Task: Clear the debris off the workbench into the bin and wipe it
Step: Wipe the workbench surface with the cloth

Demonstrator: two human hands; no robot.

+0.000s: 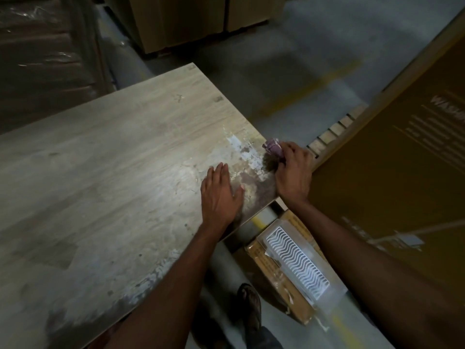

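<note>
— While pressed flat on the workbench (113,159), where exactly, that left hand (221,192)?
— Near the right-hand edge, fingers straight, beside a worn white patch (241,149).
— And the right hand (293,170)?
— Curled tight round a purple cloth (273,147), right at that same edge, just beside a big cardboard box (390,172).
</note>
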